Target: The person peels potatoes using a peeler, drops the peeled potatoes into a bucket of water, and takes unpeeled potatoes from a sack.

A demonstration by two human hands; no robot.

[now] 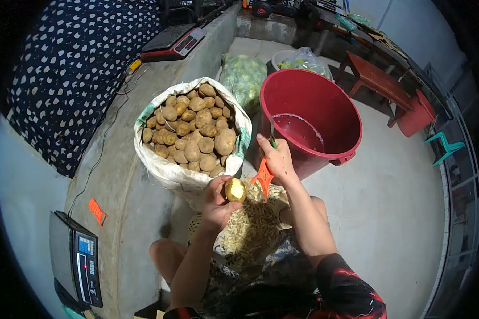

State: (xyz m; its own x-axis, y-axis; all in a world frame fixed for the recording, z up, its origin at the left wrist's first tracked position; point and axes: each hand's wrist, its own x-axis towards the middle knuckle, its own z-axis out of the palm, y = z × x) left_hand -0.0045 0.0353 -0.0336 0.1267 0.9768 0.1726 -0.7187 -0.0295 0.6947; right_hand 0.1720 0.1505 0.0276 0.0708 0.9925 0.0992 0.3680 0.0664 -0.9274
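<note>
Dark cloth with jagged red streaks makes up the sleeve (351,287) at the bottom of the frame, closest to the camera. Just left of centre, the fingers of my left hand (216,204) are closed round a part-peeled potato (236,190), rounded and brown-skinned, with a smooth, moist yellow patch bared. Right of it, my right hand (278,162) is clenched on an orange plastic peeler (263,179), flat and notched at its wide end; a slim dark piece with a bit of green sticks up past my thumb, too small to make out. Between my knees, low in the centre, lie thin, curling peelings (250,231), matted into a heap. Above my left hand, a white woven sack (178,176) with a crumpled, rolled rim gapes round a mound of dusty, lumpy potatoes (199,127). Touching or just beside it at upper centre-right, a deep round red plastic tub (295,87) holds some frothy-edged liquid (300,130). On the rough grey concrete ledge (127,159) at left sit another orange tool (97,211) and, in the lower-left corner, a boxy digital scale (85,266).
</note>
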